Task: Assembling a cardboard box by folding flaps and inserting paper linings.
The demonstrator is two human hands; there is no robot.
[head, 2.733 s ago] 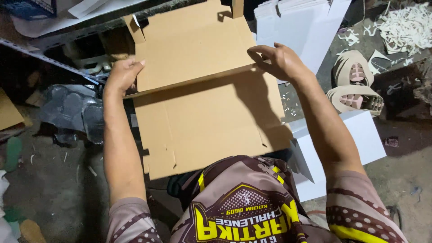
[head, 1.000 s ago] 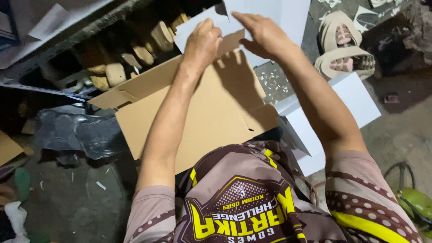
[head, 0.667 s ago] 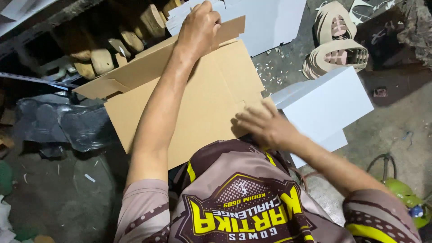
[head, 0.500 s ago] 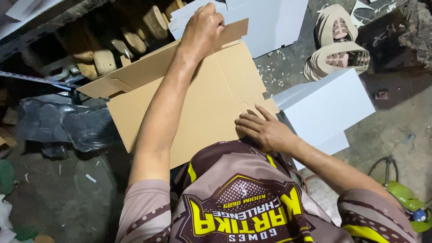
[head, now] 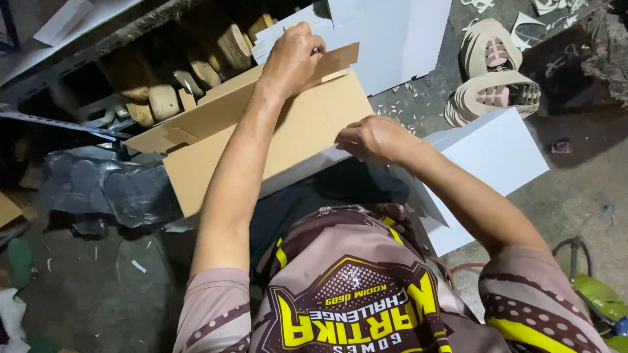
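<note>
Folding the brown carton [head: 261, 140] across my lap: left hand [head: 293, 55] pinches the far flap shut between fingers and thumb, right hand [head: 373, 137] pinches the near right edge. Next move, I'd say, needs that flap creased square while the right keeps the panel steady. My arm hides the middle crease; white boxes [head: 497, 157] to the right are partly covered.

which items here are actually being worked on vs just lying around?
In hand:
- brown cardboard sheet, partly folded
- left hand gripping its far flap
- right hand on its near edge

Lying about:
- white boards beyond the sheet
- white box to the right
- stacked sole-shaped cutouts
- wooden shoe forms on the shelf
- dark plastic sheeting
- green object
</note>
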